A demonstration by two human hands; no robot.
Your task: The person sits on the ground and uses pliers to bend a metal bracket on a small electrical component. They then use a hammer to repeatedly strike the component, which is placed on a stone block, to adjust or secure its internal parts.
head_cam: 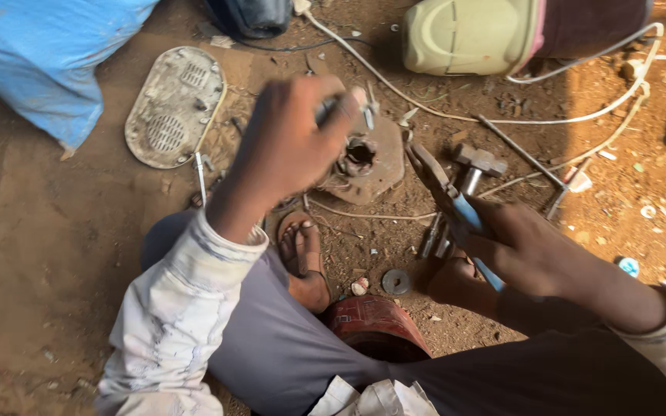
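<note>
Bare dirt ground, rusty metal part (364, 162) at centre: left hand (290, 139) at its 9 o'clock, fingers clamped on a blurred thin tool, right hand (526, 246) at 4 o'clock gripping blue-handled pliers (452, 200); part likely heavy, stiff, best held by its flange.

This is an open-air repair spot on bare dirt ground (48, 254), not a proper shop. A hammer (475, 164), loose metal parts, a washer (396, 281) and trailing white cable (456, 115) lie straight on the earth.

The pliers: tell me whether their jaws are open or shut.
Shut, as far as shows: the pliers in the right hand show their dark jaws together, pointing up-left, gripping nothing.
</note>
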